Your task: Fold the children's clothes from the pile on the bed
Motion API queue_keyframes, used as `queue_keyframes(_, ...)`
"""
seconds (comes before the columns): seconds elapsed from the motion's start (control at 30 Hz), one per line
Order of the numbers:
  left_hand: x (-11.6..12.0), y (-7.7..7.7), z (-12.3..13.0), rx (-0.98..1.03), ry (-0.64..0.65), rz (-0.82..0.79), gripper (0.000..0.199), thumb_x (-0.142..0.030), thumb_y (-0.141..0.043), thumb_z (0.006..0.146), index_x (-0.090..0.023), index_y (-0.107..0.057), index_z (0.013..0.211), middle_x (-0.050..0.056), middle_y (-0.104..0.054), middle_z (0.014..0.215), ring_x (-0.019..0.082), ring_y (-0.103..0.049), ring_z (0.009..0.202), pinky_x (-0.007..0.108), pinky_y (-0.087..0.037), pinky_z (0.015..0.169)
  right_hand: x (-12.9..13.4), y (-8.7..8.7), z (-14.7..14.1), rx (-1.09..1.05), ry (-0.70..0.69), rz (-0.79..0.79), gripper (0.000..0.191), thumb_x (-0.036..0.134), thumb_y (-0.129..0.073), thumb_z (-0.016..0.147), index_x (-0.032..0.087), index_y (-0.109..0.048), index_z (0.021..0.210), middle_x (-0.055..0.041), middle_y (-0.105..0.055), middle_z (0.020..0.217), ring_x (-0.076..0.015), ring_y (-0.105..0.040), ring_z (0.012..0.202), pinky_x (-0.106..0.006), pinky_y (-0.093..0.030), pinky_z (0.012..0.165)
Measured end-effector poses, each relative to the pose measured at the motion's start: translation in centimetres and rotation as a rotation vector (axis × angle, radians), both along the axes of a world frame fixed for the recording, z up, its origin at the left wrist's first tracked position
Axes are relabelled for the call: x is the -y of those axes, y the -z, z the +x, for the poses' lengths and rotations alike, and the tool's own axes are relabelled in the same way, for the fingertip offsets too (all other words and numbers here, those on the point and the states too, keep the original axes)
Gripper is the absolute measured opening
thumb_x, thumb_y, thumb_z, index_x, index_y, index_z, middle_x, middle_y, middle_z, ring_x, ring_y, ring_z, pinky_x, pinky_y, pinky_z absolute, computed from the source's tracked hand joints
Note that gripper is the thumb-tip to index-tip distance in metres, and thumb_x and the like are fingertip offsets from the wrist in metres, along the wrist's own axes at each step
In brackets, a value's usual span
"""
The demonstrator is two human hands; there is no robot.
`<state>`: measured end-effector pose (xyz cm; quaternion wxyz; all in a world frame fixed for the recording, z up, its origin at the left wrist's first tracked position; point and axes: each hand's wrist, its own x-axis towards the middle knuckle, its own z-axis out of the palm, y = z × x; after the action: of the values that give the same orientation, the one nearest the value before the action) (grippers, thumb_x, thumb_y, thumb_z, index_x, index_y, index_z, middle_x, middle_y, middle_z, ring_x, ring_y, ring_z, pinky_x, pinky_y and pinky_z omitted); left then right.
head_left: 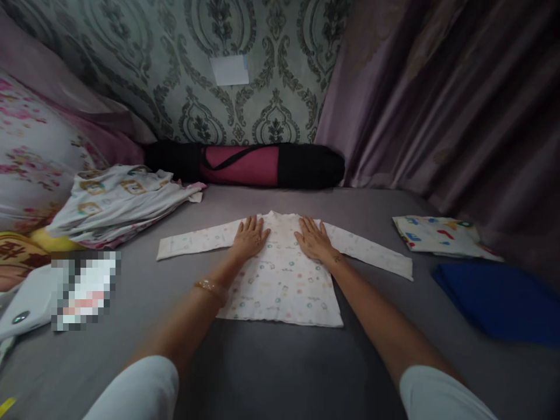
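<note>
A small white long-sleeved shirt [286,286] with a fine coloured print lies spread flat, its collar pointing away from me and both sleeves stretched out sideways. My left hand [251,238] rests flat on its left shoulder, fingers extended and slightly apart. On the opposite shoulder lies my right hand [314,239], palm down with the fingers spread. Neither hand grips the cloth. A bracelet [210,290] circles my left wrist.
The shirt lies on a grey sheet [271,367]. Folded on the right are a printed white cloth [441,236] and a blue cloth [499,297]. Crumpled clothes [126,201] and a white device [37,297] are left. A black and red bag [245,164] lies along the wall.
</note>
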<state>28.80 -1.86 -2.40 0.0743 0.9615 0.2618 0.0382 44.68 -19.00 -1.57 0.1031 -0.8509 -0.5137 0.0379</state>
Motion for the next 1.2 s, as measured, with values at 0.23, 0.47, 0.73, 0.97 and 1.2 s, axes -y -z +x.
queue_keyframes(0.23, -1.2, -2.4, -1.0, 0.016, -0.019, -0.018, 0.074, -0.06, -0.007, 0.096, -0.011, -0.024, 0.149, 0.011, -0.021, 0.161, 0.031, -0.016, 0.148, 0.05, -0.017, 0.12, 1.2, -1.3, 1.2, -0.036, 0.08, 0.053, 0.069, 0.047, -0.01, 0.098, 0.009, -0.026, 0.154, -0.0126, -0.022, 0.16, -0.0275, -0.015, 0.148, -0.052, -0.012, 0.12)
queue_keyframes(0.47, -2.8, -0.8, -3.1, -0.033, -0.239, -0.012, 0.07, -0.05, -0.013, 0.099, -0.001, -0.028, 0.146, 0.022, -0.025, 0.157, 0.033, -0.02, 0.147, 0.052, -0.018, 0.118, 3.6, 0.0, 2.2, -0.02, 0.206, -0.012, 0.071, 0.046, -0.013, 0.099, -0.001, -0.027, 0.151, -0.0202, -0.024, 0.158, -0.0307, -0.018, 0.147, -0.053, -0.012, 0.118)
queue_keyframes(0.73, -4.9, 0.1, -4.9, 0.078, -0.259, -0.007, 0.067, -0.055, -0.014, 0.098, -0.015, -0.029, 0.149, 0.017, -0.033, 0.155, 0.036, -0.025, 0.144, 0.059, -0.023, 0.115, 5.0, -0.2, 3.2, -0.032, 0.271, 0.006, 0.07, 0.047, -0.009, 0.099, 0.004, -0.028, 0.15, -0.0196, -0.026, 0.158, -0.0296, -0.019, 0.147, -0.055, -0.014, 0.118)
queue_keyframes(0.97, -6.7, 0.0, -9.6, -0.025, -0.433, 0.018, 0.069, -0.051, -0.016, 0.097, -0.011, -0.028, 0.151, 0.024, -0.034, 0.153, 0.038, -0.024, 0.144, 0.062, -0.025, 0.113, 9.7, 1.3, 4.2, 0.059, 0.321, 0.015, 0.068, 0.049, -0.015, 0.098, 0.006, -0.033, 0.148, -0.0217, -0.035, 0.153, -0.0366, -0.025, 0.144, -0.063, -0.017, 0.115)
queue_keyframes(1.2, -7.2, -0.8, -10.4, -0.066, -0.438, -0.004, 0.065, -0.049, -0.019, 0.096, -0.011, -0.032, 0.147, 0.023, -0.034, 0.153, 0.037, -0.026, 0.144, 0.062, -0.024, 0.112, 10.3, 0.0, 3.8, 0.024, 0.383, -0.045, 0.066, 0.044, -0.014, 0.1, 0.003, -0.032, 0.149, -0.0206, -0.03, 0.156, -0.0327, -0.023, 0.146, -0.056, -0.019, 0.117)
